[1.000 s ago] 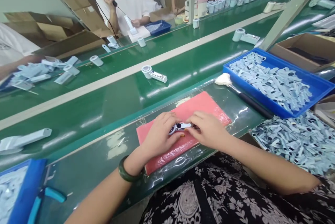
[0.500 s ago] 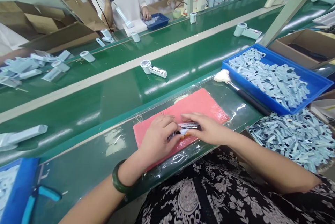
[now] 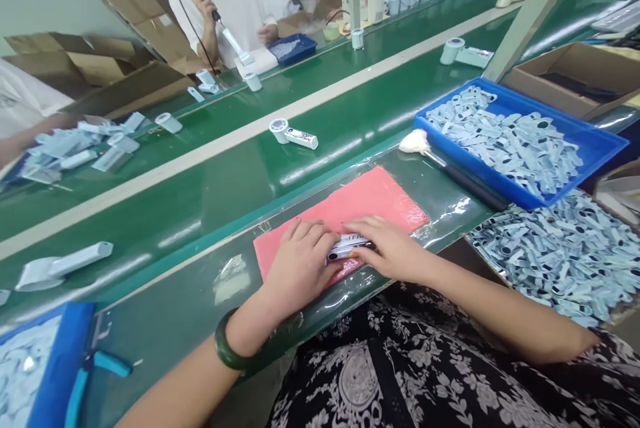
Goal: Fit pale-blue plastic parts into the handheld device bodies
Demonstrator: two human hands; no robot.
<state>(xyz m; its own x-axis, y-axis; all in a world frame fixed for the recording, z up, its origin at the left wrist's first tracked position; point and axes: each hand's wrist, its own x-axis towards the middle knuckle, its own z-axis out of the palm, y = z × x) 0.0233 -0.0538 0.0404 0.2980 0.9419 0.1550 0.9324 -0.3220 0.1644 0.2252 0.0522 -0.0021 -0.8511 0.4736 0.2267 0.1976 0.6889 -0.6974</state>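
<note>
Over the pink pad (image 3: 360, 195) I hold a pale, printed handle-shaped plastic part (image 3: 349, 247) between my hands. Dark lettering and a black oval show on its visible middle. My left hand (image 3: 303, 258) is closed around its left end, and a green bangle circles that wrist. My right hand (image 3: 387, 248) grips the right end, thumb in front and fingers behind. Both ends are hidden by the fingers.
A blue tray (image 3: 607, 141) of pale small parts stands at right, above a heaped box of similar parts (image 3: 565, 261). A black-handled tool with a white wrapped head (image 3: 415, 142) lies beside it. Teal-handled pliers (image 3: 113, 363) lie lower left. Parts sit on the green conveyor (image 3: 215, 175); co-workers sit opposite.
The view has shifted slightly. My left fingers have drawn up and back a little, so more of the printed part shows between my hands. Both hands keep hold of it.
</note>
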